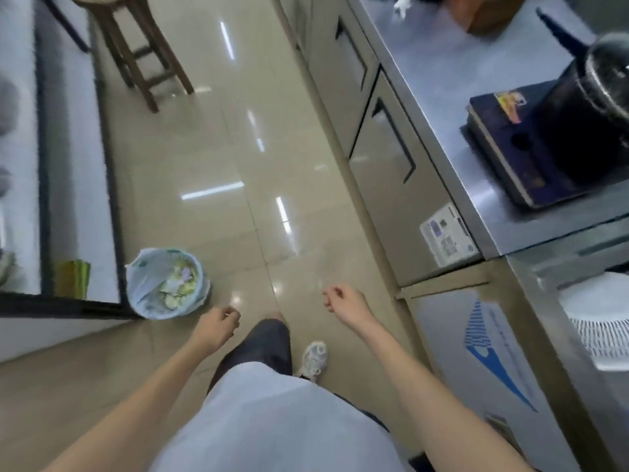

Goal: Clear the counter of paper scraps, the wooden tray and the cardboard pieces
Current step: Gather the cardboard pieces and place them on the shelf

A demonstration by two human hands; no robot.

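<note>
My left hand [218, 327] hangs over the floor with its fingers curled in and nothing in it. My right hand [343, 301] is also loosely curled and empty, out in front of the steel cabinets. A small bin [166, 284] lined with a pale blue bag stands on the floor just left of my left hand, with paper scraps inside. On the steel counter [442, 80] at the right, far from both hands, lie a white paper scrap [401, 5] and a brown wooden or cardboard piece [490, 11], cut off by the top edge.
A wooden stool [136, 46] stands in the aisle at the far end. A dark blue box [507, 144] with a black pot [599, 107] on it sits on the counter. A white perforated item [599, 321] lies at the right. A dark-framed case [78, 165] lines the left.
</note>
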